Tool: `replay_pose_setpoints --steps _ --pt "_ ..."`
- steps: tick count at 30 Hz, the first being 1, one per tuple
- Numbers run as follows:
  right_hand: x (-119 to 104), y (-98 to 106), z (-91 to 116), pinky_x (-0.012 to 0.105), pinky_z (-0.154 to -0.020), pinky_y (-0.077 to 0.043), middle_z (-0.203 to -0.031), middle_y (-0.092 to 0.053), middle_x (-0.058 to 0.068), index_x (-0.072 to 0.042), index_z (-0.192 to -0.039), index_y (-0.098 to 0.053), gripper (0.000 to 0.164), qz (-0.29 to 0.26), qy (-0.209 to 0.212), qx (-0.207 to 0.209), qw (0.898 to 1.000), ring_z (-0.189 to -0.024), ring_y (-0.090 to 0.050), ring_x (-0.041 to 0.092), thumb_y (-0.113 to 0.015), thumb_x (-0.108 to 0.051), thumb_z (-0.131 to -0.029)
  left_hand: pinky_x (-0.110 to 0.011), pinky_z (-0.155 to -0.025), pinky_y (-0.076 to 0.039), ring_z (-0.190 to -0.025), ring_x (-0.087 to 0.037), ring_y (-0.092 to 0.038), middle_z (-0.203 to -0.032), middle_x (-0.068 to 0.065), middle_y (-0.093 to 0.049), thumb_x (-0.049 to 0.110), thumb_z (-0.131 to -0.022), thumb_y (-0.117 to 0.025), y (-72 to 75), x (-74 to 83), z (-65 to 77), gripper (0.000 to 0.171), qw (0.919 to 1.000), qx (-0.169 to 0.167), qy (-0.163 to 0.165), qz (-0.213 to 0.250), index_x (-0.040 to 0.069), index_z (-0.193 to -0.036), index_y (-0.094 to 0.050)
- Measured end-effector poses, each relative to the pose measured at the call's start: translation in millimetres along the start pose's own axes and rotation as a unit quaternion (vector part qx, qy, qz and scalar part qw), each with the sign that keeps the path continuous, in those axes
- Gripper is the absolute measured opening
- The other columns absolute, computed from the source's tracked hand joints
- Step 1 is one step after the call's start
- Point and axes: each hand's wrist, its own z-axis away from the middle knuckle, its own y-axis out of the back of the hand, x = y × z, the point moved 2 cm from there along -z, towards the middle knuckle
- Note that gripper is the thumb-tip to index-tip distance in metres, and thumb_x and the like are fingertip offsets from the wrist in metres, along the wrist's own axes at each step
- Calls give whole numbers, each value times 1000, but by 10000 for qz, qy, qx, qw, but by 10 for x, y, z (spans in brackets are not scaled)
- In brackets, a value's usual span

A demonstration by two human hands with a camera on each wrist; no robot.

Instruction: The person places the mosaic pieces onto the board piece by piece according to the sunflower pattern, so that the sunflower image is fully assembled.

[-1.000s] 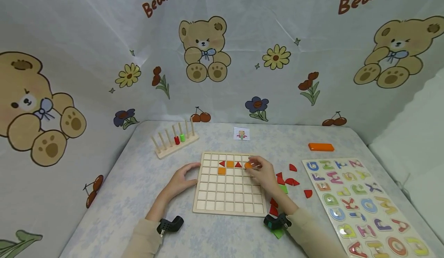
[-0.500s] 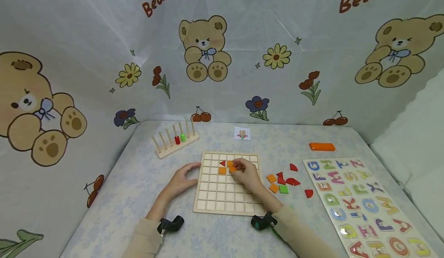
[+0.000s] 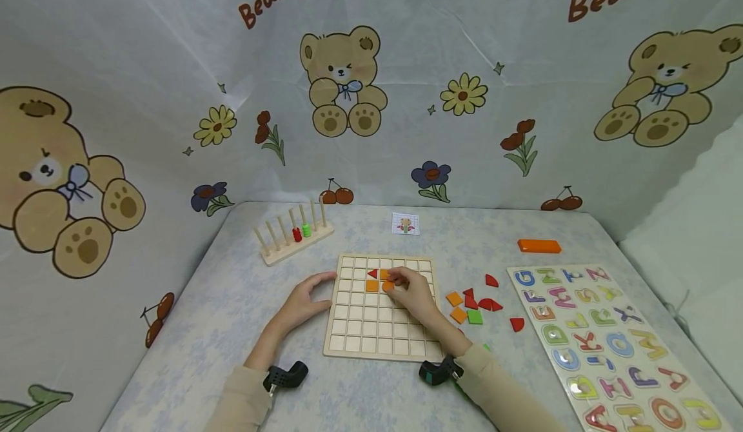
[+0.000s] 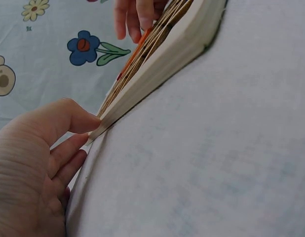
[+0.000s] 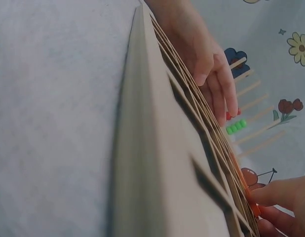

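In the head view my left hand [image 3: 304, 298] rests at the left edge of a wooden grid board [image 3: 360, 329], thumb and fingers touching its side. The left wrist view shows that thumb [image 4: 83, 118] against the board's edge. My right hand [image 3: 415, 295] pinches an orange tile [image 3: 387, 286] low over a cell in the upper part of the grid. Its thumb lies on the orange tile [image 5: 256, 210] in the right wrist view. A red triangle [image 3: 373, 274] and two orange square tiles, one at the left [image 3: 371, 285] and one partly covered [image 3: 384, 274], lie in nearby cells.
Loose red pieces [image 3: 486, 304], orange squares [image 3: 454, 298] and a green square [image 3: 475, 316] lie right of the board. Farther right are a letter puzzle board [image 3: 557, 329] and an orange bar [image 3: 538, 245]. Behind stand a peg rack [image 3: 298, 246] and a patterned card [image 3: 405, 224].
My right hand has moved left across the board with the orange tile, then lowered it slightly at a cell beside the orange squares. My left hand has stayed at the board's edge.
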Motion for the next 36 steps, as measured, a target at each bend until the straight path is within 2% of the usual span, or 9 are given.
replay_pose_setpoints --steps 9,15,19,26,29,32,36 --pt "7 -29 -4 31 -81 -53 -98 -71 9 -2 -108 -68 32 347 79 -21 9994 -92 -63 24 -73 3 -77 -52 -116 -26 -140 -29 -36 -142 -9 -51 8 -84 -70 2 -9 -4 55 10000 18 -25 -3 11 -136 -52" --pt "-25 53 3 25 -72 -52 -97 -70 14 0 -107 -68 28 121 74 90 9999 -87 -62 27 -71 4 -79 -52 -116 -26 -140 -28 -36 -142 -8 -51 9 -84 -70 0 -4 -10 55 10000 1 -84 -27 12 -136 -52" --pt "-28 160 -14 21 -72 -53 -97 -69 16 1 -108 -67 27 66 -114 236 9996 -86 -62 27 -69 3 -81 -54 -115 -27 -140 -31 -37 -142 -10 -51 9 -84 -71 0 9 -8 56 9999 12 -127 -66 11 -136 -52" --pt "-9 411 8 28 -77 -54 -100 -69 18 3 -112 -66 29 198 -83 496 9985 -90 -61 29 -68 1 -83 -52 -117 -26 -141 -28 -36 -142 -7 -51 10 -83 -70 0 -3 -7 55 10000 19 65 -46 13 -136 -52" --pt "18 535 59 31 -79 -52 -101 -69 17 2 -114 -65 30 315 -213 579 9976 -91 -61 29 -68 -1 -84 -51 -117 -26 -141 -28 -35 -142 -7 -51 10 -84 -70 -4 -13 -6 55 10000 26 58 -66 13 -135 -53" --pt "96 654 121 34 -82 -51 -103 -69 15 -2 -115 -65 31 408 -555 611 9958 -94 -61 27 -68 -4 -85 -51 -117 -26 -141 -27 -35 -142 -7 -51 10 -84 -70 -7 -16 -3 54 10000 37 47 -67 14 -135 -53" --pt "232 806 218 30 -82 -52 -104 -69 14 -3 -115 -65 31 521 -648 692 9941 -93 -61 26 -69 -4 -84 -51 -117 -25 -141 -27 -35 -142 -7 -51 9 -84 -70 -5 -10 -4 55 10000 35 63 -56 14 -135 -53"
